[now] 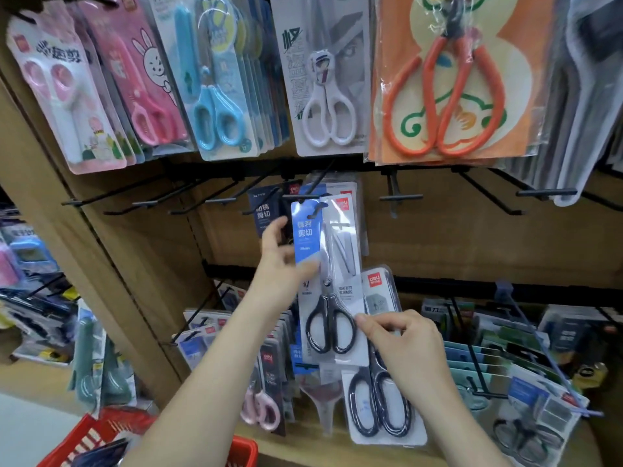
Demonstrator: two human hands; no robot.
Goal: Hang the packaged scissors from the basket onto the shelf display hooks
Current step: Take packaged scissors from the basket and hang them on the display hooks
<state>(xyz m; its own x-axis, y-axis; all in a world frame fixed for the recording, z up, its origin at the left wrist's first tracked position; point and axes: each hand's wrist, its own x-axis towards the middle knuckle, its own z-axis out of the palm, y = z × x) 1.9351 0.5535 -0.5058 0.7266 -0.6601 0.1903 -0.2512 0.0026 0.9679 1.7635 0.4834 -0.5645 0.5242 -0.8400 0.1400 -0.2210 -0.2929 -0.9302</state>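
Black-handled scissors pack (333, 291) pinched by left hand (281, 264) and right hand (408, 338).

Scissors pack (328, 281) at the middle hooks (300, 197)
It is flanked by the left hand (279, 261), on its left edge, and the right hand (401, 338), at its lower right corner; the basket (242, 446) is placed below, to the left.

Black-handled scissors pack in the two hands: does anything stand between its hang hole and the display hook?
Nothing visible does. The black-handled scissors pack has its hang hole right at the tip of the display hook; threaded or not, I cannot tell. Other packs hang behind it.
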